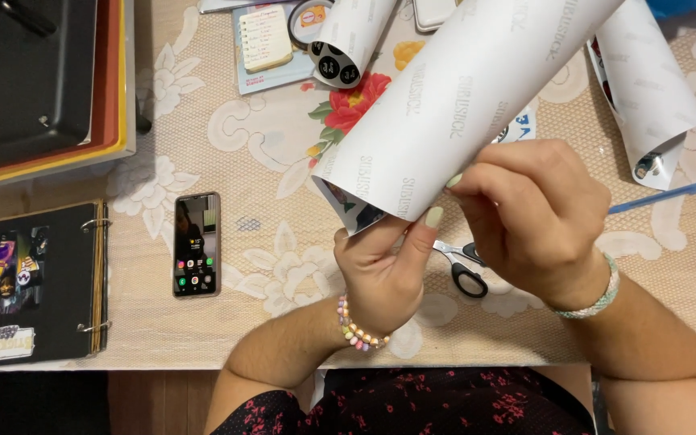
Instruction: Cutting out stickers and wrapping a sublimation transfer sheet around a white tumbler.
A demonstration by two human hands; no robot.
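Your left hand (380,270) and right hand (529,213) pinch the near end of the white paper roll (461,105) — both grips clamped. Its long axis climbs away rightward; black-handled scissors (465,270) lie seemingly beneath on the worktop (267,153).

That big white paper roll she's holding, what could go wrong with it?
The roll is pinched at its lower end by both the left hand and the right hand, so the corner might crease or tear. Open scissors lie right under the hands and could nick a finger or the paper. The long roll also sticks out over other rolls and could knock them.
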